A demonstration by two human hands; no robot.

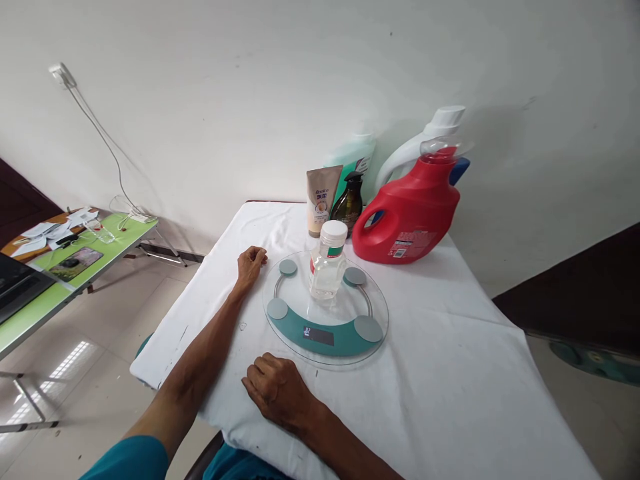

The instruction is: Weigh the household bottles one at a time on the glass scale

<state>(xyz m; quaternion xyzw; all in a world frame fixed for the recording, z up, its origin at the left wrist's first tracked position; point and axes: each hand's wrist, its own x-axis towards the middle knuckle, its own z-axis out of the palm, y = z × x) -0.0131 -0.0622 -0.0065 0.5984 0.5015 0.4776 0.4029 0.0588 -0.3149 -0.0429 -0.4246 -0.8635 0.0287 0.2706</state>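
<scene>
The bench [450, 347] is covered with a white cloth and stands against a white wall. Along its far edge stand, in descending size: a red plastic detergent jug with a clear cap [407, 217], a white plastic jug [425, 140] behind it, a pale green bottle [357, 152], a beige squeeze tube [321, 199] and a dark pump bottle [349, 203].

A round glass bathroom scale with a teal band and four grey pads [325, 308] lies at the bench centre, nearer the near edge than the jugs. A small clear plastic bottle with a white cap [327, 269] stands upright on the scale platform, long axis vertical, toward its far side.

The left hand [250, 263] rests on the cloth just beside the left rim of the scale, fingers curled into a loose fist, holding nothing. The right hand [277, 390] lies palm down near the near edge of the bench, just short of the scale rim, fingers bent, empty. The two hands are apart.

The bottle lies ahead and to the right of both hands; the left hand looks slightly nearer.
</scene>
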